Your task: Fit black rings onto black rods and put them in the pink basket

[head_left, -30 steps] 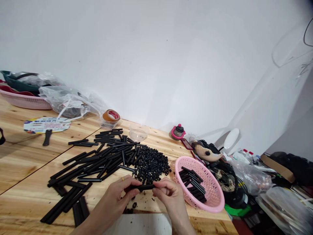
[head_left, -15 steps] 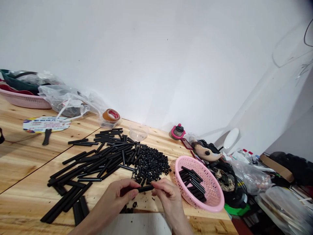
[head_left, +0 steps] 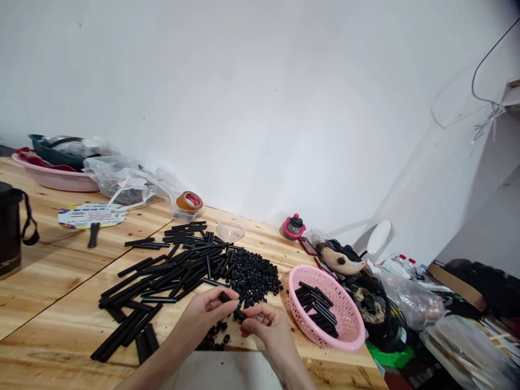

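A short black rod [head_left: 240, 313] is held at a slant between my two hands, above the near end of a heap of small black pieces [head_left: 255, 276]. My left hand [head_left: 209, 311] pinches its upper left part, where fingertips partly cover it. My right hand [head_left: 268, 327] is closed on its lower right end. Whether it is one rod or two pieces end to end, I cannot tell. More small black bits [head_left: 213, 338] lie just below my hands. To the left spreads a loose pile of longer black rods [head_left: 174, 271].
A pink basket [head_left: 353, 330] with black rods stands on the right. A pale board [head_left: 223, 371] lies at the near edge. Behind the pile are a clear tub [head_left: 231, 230] and a tape roll [head_left: 189, 201]. A fan [head_left: 93, 216] and black container [head_left: 8, 233] sit left.
The black rod has gone from nearly level to slanting down to the right. My hands have drawn closer together. The view has shifted, bringing the black container in at left.
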Available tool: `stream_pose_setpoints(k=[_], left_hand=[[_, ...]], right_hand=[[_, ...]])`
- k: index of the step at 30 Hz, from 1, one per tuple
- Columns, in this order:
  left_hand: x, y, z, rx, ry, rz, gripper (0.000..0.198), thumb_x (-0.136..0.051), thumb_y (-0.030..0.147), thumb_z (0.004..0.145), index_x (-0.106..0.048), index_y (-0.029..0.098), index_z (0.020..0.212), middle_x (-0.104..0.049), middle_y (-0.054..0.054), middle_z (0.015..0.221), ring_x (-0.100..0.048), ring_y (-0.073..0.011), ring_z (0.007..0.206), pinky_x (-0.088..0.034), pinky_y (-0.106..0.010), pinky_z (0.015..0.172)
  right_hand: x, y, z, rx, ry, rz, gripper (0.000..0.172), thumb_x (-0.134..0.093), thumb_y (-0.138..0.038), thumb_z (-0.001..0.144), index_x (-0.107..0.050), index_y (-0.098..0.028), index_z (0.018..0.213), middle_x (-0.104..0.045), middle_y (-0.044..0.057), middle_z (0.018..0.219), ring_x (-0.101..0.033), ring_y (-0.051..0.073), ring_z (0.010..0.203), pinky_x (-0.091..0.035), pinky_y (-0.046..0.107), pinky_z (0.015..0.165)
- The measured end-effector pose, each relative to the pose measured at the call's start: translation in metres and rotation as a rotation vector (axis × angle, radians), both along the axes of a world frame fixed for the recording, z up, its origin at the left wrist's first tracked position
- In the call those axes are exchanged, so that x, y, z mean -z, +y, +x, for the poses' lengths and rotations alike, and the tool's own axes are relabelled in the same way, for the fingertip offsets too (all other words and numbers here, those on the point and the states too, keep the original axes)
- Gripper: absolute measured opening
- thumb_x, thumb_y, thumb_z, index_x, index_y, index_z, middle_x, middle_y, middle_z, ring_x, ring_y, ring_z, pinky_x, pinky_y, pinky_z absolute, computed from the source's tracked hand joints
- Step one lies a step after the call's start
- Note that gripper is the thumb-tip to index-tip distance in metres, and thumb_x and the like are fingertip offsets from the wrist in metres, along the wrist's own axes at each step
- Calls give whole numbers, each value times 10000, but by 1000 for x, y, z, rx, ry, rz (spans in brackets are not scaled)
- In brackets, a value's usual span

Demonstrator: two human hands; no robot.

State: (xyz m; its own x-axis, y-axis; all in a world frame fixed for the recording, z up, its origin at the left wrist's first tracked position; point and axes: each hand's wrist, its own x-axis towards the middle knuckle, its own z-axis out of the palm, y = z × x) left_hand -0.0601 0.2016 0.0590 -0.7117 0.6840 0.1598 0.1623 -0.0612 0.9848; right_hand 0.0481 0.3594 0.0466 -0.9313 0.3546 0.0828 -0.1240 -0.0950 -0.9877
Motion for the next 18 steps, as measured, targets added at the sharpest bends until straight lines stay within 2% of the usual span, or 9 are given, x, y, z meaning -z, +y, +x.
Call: stream_pose_setpoints(k=[2, 5, 7, 10, 12, 15, 18], left_hand=[[-1, 2, 2, 38, -56, 11, 390, -709, 518, 739, -706, 164, 903, -585, 23, 634, -505, -140, 602, -370, -224, 560], [-4, 4, 9, 116, -114, 28, 387, -747, 474, 692, -708, 142, 886, -627, 10, 672, -522, -134, 610, -380, -218, 573], [-6, 4, 17, 172, -101, 31, 332, -742, 422, 699, -712, 132, 857, -639, 5, 665, -536, -138, 617, -389, -219, 583], [-15, -1, 33, 245, -35, 11, 191, -661, 315, 755, -716, 147, 829, -672, 3, 689, -584, -162, 678, -420, -227, 633], [-25, -6, 44, 222, 61, -40, 142, -600, 255, 774, -708, 164, 780, -689, 9, 707, -603, -172, 711, -418, -225, 646], [-42, -12, 57, 124, 291, -134, 160, -551, 215, 787, -701, 192, 737, -712, 19, 727, -618, -181, 723, -397, -224, 635], [-43, -15, 68, 87, 469, -178, 187, -529, 202, 822, -713, 227, 810, -740, 18, 799, -643, -186, 749, -398, -231, 660]], right_hand=[[-6, 3, 4, -25, -27, 70, 253, -888, -283, 547, -773, -181, 747, -730, 20, 670, -656, 152, 585, -520, 256, 608], [-18, 6, 12, -64, 12, 150, 373, -880, -308, 591, -766, -185, 924, -761, 68, 881, -708, 216, 843, -549, 322, 777], [-24, 1, 19, -118, 44, 133, 465, -869, -329, 624, -734, -200, 1050, -756, 89, 994, -699, 251, 972, -538, 389, 875], [-29, -14, 29, -159, 62, 89, 547, -879, -321, 620, -701, -221, 1128, -741, 100, 1092, -688, 292, 1048, -518, 461, 940], [-33, -25, 36, -140, 80, 142, 509, -854, -297, 665, -696, -227, 1144, -734, 101, 1123, -684, 306, 1067, -515, 475, 954], [-39, -34, 47, -77, 131, 321, 446, -796, -245, 739, -689, -247, 1172, -735, 86, 1122, -694, 301, 1049, -529, 462, 953], [-34, -38, 55, 4, 167, 388, 432, -761, -192, 753, -694, -266, 1173, -737, 69, 1098, -714, 287, 979, -574, 417, 878]])
